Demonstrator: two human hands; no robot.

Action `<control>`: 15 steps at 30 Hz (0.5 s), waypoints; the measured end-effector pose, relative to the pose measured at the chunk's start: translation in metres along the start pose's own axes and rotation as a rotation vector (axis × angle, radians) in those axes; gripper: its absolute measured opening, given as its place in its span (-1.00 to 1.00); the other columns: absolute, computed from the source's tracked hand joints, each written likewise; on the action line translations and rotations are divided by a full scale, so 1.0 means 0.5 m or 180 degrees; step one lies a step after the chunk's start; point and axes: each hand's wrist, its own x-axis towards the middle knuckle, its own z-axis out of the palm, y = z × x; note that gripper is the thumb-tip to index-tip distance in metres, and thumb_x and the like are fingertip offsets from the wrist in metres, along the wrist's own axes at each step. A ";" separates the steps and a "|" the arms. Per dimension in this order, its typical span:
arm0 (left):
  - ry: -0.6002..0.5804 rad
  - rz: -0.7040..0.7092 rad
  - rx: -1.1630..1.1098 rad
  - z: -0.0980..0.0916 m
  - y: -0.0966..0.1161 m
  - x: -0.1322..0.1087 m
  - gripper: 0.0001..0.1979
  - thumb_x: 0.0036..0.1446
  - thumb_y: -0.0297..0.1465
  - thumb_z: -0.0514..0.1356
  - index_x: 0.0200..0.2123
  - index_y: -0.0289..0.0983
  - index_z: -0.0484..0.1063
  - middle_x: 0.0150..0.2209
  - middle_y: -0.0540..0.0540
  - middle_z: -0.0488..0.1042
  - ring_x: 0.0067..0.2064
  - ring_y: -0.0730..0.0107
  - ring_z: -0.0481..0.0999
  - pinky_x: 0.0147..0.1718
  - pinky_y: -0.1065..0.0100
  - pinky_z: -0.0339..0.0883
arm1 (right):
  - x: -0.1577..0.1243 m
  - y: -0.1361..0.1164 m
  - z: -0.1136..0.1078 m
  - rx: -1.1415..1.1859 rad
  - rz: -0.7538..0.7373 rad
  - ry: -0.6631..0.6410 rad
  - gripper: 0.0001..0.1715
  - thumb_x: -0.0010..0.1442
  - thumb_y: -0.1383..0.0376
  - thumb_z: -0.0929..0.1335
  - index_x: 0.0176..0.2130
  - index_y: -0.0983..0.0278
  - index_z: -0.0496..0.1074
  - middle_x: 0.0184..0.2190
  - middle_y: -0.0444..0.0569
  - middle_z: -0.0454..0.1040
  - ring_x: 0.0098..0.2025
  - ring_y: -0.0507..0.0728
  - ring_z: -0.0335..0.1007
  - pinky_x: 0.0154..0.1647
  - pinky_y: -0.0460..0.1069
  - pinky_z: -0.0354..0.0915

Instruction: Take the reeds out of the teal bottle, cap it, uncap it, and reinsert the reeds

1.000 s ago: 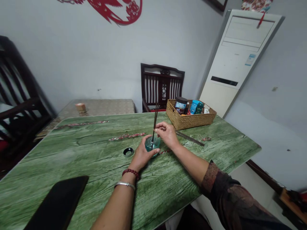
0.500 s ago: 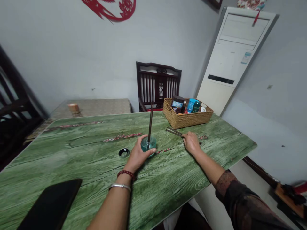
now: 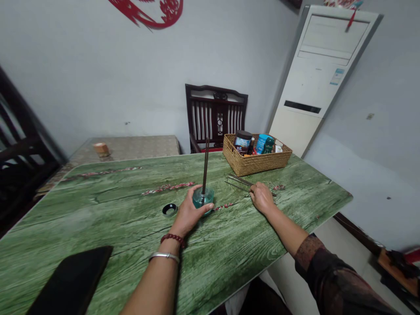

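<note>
Glass jar (image 3: 208,197), teal in colour, stands upright on the green desk (image 3: 131,227), near its middle, with thin dark upright sticks (image 3: 205,168) rising from its mouth and leaning slightly right. The left hand (image 3: 189,213) has its grip curved around the jar, open only as wide as the glass, fingers on the far left side and thumb across the near side. A red bead bracelet (image 3: 173,239) and a silver bangle (image 3: 164,256) circle that wrist.

To the right, the right hand (image 3: 262,197) is low over the loose sticks (image 3: 242,180) lying on the desk, its fingers bent and drawn together at them. Its fingertips are partly hidden, so I cannot tell whether that grip has hold of a stick. One loose stick lies at an angle to the others.

A round black cap (image 3: 169,209) lies left of the jar, just beside the left hand. Beyond the loose sticks, a woven basket (image 3: 262,165) holds a dark-lidded tub (image 3: 243,143) and other containers. A flat black object (image 3: 70,280) lies at the near left.
</note>
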 end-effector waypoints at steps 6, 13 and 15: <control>0.0066 0.0084 -0.0014 0.002 -0.006 0.003 -0.23 -0.10 -0.11 0.36 0.16 -0.21 0.23 0.08 -0.24 0.45 0.06 0.02 0.49 0.09 0.01 0.32 | 0.001 -0.015 -0.025 0.0130 0.0087 -0.0286 -0.73 0.34 0.32 0.24 -0.16 0.30 0.53 -0.16 0.14 0.55 -0.10 0.18 0.47 -0.14 -0.03 0.22; 0.0032 0.0078 0.0028 0.002 -0.006 0.003 -0.21 -0.10 -0.09 0.36 0.18 -0.24 0.22 0.07 -0.25 0.45 0.03 0.04 0.50 0.06 0.03 0.33 | 0.047 -0.042 -0.102 0.2175 0.0361 0.0668 -0.82 0.19 0.30 0.30 -0.22 0.26 0.48 -0.33 -0.03 0.59 -0.28 0.11 0.49 -0.20 -0.04 0.29; 0.0044 0.0068 0.0002 0.001 -0.004 0.002 -0.21 -0.11 -0.09 0.36 0.17 -0.24 0.23 0.06 -0.25 0.46 0.02 0.04 0.51 0.06 0.03 0.34 | 0.065 -0.065 -0.136 0.3227 0.0285 0.0882 -0.82 0.13 0.25 0.32 -0.25 0.26 0.44 -0.38 -0.07 0.58 -0.39 0.08 0.45 -0.30 -0.05 0.32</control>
